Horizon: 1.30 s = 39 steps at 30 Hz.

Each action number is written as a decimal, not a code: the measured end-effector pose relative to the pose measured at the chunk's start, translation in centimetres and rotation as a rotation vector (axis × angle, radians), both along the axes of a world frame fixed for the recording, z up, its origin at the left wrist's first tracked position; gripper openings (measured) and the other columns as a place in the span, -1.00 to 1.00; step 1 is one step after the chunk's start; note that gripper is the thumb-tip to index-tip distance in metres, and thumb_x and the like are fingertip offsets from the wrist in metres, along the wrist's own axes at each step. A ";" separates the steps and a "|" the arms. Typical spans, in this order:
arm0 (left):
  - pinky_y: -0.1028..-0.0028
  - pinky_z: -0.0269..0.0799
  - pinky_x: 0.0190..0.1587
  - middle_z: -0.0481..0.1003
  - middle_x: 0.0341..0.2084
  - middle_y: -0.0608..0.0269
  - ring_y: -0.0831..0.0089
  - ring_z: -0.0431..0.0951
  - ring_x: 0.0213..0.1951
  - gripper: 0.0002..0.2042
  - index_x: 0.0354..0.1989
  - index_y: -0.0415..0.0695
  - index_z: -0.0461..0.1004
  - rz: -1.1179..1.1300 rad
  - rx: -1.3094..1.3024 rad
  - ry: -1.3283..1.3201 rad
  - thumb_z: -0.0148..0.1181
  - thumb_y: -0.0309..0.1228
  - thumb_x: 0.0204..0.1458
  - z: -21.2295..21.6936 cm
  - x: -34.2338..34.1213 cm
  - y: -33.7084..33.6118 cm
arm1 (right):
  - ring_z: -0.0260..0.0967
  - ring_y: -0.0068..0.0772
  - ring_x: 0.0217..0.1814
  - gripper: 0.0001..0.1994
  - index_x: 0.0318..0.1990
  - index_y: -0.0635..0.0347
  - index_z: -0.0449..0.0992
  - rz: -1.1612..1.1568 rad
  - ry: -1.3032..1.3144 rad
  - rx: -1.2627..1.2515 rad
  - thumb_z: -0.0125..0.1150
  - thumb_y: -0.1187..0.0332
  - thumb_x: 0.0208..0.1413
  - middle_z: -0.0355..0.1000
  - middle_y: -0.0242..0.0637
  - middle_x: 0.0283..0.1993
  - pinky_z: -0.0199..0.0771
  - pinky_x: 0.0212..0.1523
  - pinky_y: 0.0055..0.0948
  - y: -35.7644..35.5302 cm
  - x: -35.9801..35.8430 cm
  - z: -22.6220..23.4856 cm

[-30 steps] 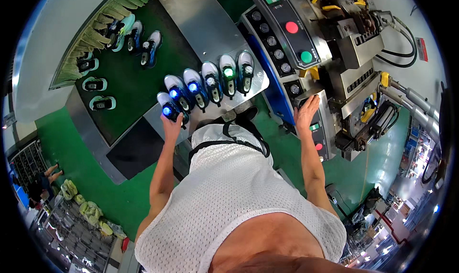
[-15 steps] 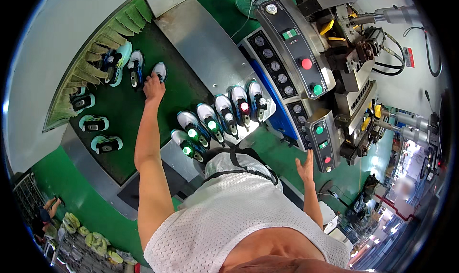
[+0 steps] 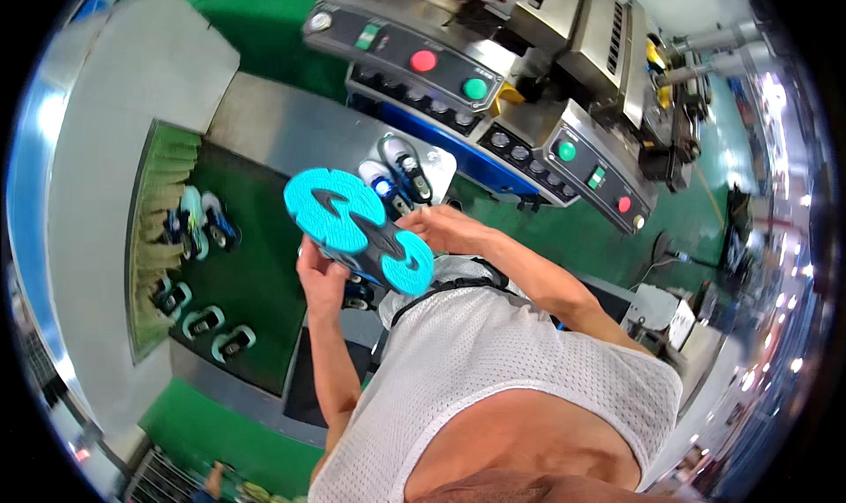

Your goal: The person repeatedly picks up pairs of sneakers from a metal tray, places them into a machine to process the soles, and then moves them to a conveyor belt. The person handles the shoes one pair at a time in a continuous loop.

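The running shoe with the turquoise and dark-grey sole [image 3: 361, 231], on the flat green belt [image 3: 251, 278] 0.5 s ago, is now raised over the grey metal desk's [image 3: 286, 119] belt-side edge, sole up: handling has moved off the belt. The left hand's [image 3: 322, 276] fingers clamp its side; whether the right hand's [image 3: 451, 230] fingers grip, I cannot tell. Its long axis slants, toe toward the belt's far right corner.

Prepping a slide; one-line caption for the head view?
Left hand holds a turquoise-soled shoe, sole facing the camera, right hand by its heel, near a green belt.
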State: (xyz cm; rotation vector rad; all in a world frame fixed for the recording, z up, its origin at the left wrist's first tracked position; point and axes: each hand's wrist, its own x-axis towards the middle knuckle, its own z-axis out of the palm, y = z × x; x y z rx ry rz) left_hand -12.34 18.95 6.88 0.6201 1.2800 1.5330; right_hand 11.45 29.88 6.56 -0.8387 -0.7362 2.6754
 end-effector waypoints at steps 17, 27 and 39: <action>0.33 0.53 0.01 0.45 0.00 -0.04 0.23 0.51 0.03 -0.69 0.13 -0.36 0.28 -0.151 -0.037 0.142 -0.04 -0.44 0.29 -0.5 17.8 15.9 | 0.31 -0.39 0.23 -0.13 0.35 0.25 0.04 -0.490 0.226 0.360 0.40 0.12 -0.05 0.29 -0.16 0.25 0.36 0.21 -0.35 11.4 21.4 6.5; 0.42 0.49 0.01 0.46 0.00 0.03 0.33 0.51 0.02 -0.69 0.13 -0.33 0.30 -0.344 -0.051 0.338 0.03 -0.55 0.22 -1.3 17.8 18.1 | 0.27 0.08 0.27 -0.17 0.35 0.20 0.15 -0.664 0.556 0.092 0.36 0.00 0.00 0.24 -0.01 0.30 0.46 0.16 0.00 10.5 21.2 3.9; 0.45 0.45 -0.02 0.47 0.00 0.10 0.37 0.50 0.04 -0.67 0.09 -0.26 0.37 -0.343 -0.013 0.509 0.14 -0.50 0.15 -0.9 15.8 18.9 | 0.20 -0.02 0.34 -0.13 0.37 0.21 0.09 -0.767 0.558 0.132 0.37 0.01 -0.03 0.20 0.00 0.31 0.46 0.17 -0.01 9.5 19.7 5.1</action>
